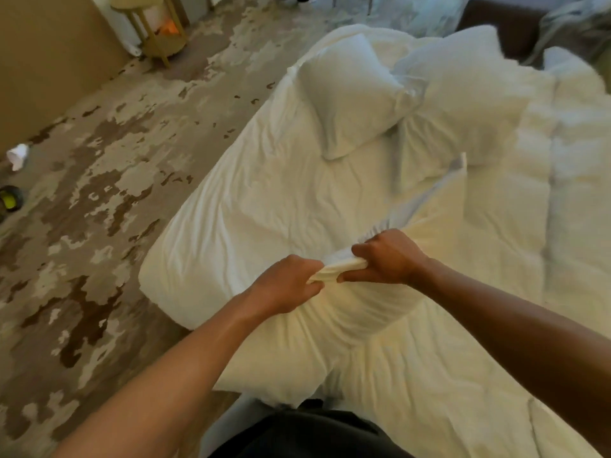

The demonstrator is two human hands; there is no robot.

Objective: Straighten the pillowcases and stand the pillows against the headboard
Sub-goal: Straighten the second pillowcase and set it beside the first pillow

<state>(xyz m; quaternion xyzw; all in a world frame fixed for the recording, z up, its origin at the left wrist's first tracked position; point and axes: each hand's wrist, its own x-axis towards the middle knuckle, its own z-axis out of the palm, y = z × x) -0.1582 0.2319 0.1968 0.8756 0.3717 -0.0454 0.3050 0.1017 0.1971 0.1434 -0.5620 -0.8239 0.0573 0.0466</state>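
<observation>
A white pillow (330, 332) lies across the near corner of the bed, right below me. My left hand (286, 285) and my right hand (386, 257) are both shut on the bunched open end of its pillowcase (344, 266), a hand's width apart. A second white pillow (350, 94) lies tilted farther up the bed. To its right lies a third pillow (459, 104), partly overlapping it. A dark brown headboard (499, 24) shows at the top right, behind the pillows.
The bed (251, 200) carries a wrinkled white sheet, with a bunched white duvet (535, 226) along its right side. Patterned brown-and-cream carpet (99, 226) spreads to the left. A round wooden side table (155, 24) stands at the top left. A white paper scrap (17, 156) lies on the floor.
</observation>
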